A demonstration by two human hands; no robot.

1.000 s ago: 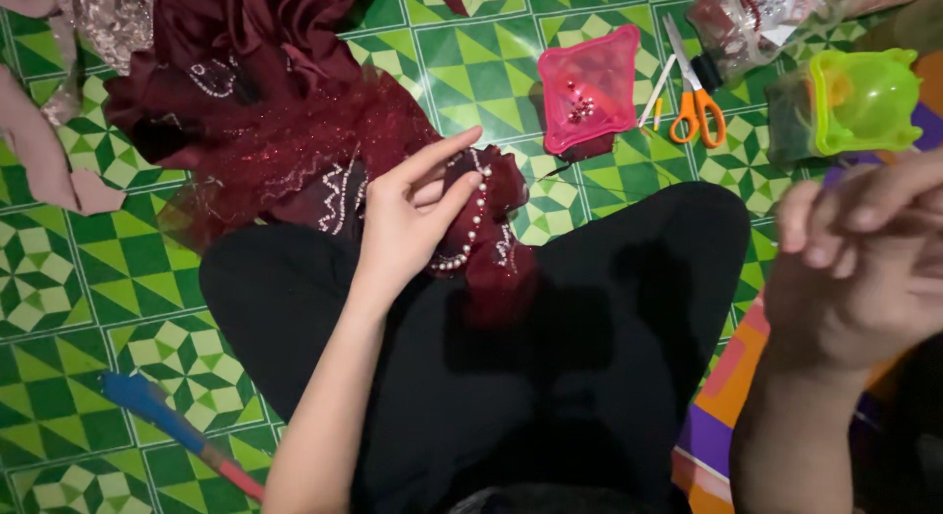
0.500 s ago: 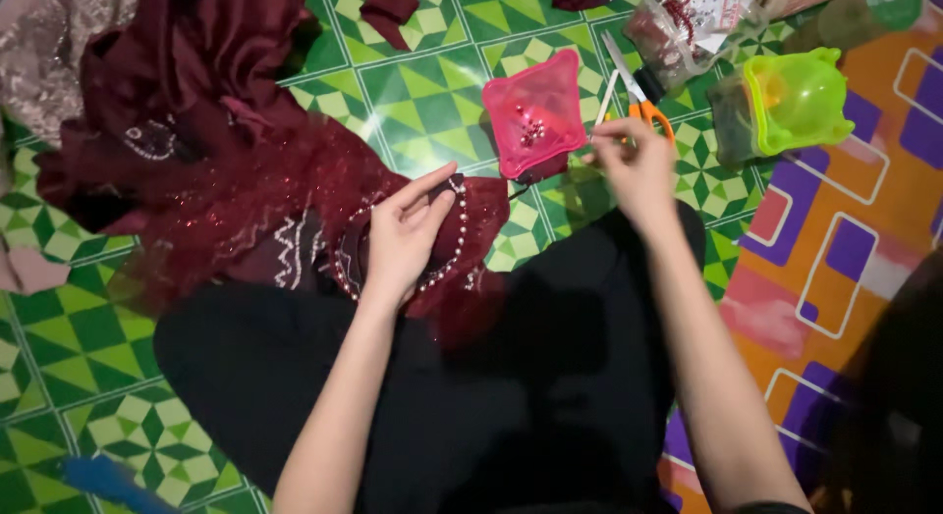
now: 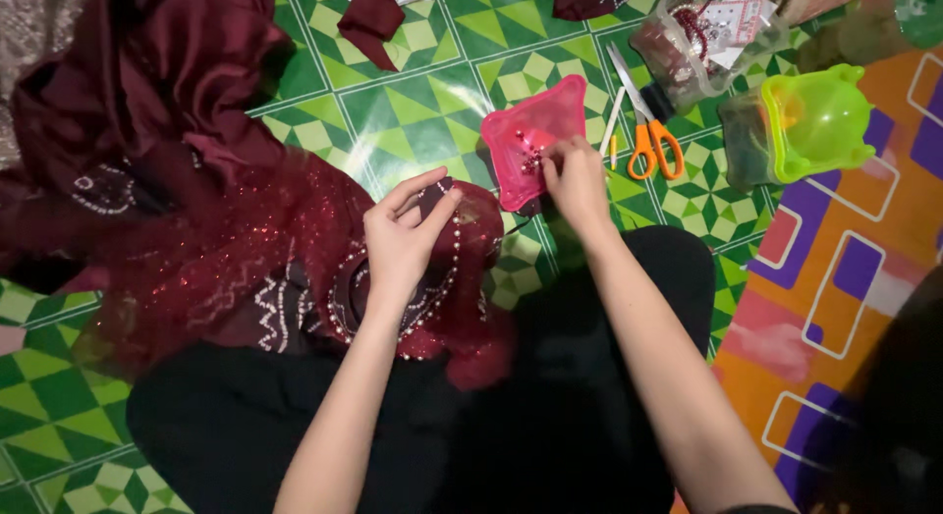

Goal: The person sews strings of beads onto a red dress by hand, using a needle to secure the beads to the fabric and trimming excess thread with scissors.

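Head view: the left hand point(image 3: 398, 241) pinches the beaded maroon fabric point(image 3: 295, 249) on the lap; the right hand point(image 3: 573, 175) dips closed fingertips into the pink bead tray point(image 3: 511, 121) on the floor. Best pick slowly, one bead, keeping the cloth taut.

Clear plastic pkg point(image 3: 702, 33), white card inside, top right by scissors point(image 3: 646, 121).
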